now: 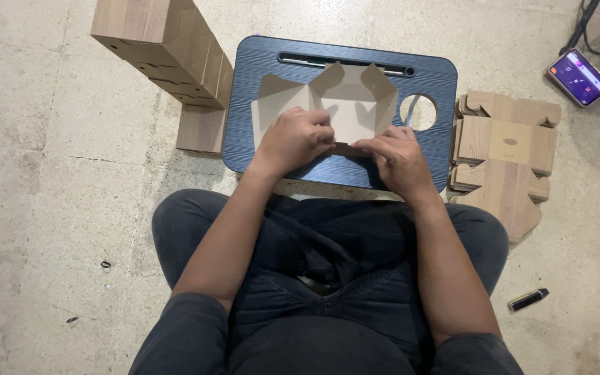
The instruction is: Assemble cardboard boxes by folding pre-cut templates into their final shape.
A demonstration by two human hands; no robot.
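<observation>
Blue lap desk [258,149], cardboard blank [345,104] — both hands [293,139] pinching near edge

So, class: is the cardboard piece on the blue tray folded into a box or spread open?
Spread open: the cardboard piece lies mostly flat, flaps fanned out, both hands pressing its near edge.

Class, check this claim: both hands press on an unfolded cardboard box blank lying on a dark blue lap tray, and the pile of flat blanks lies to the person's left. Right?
Not quite. The head view shows the pile of flat blanks to the person's right, beside the dark blue lap tray. Both the left hand and right hand do press on the unfolded cardboard box blank.
</observation>
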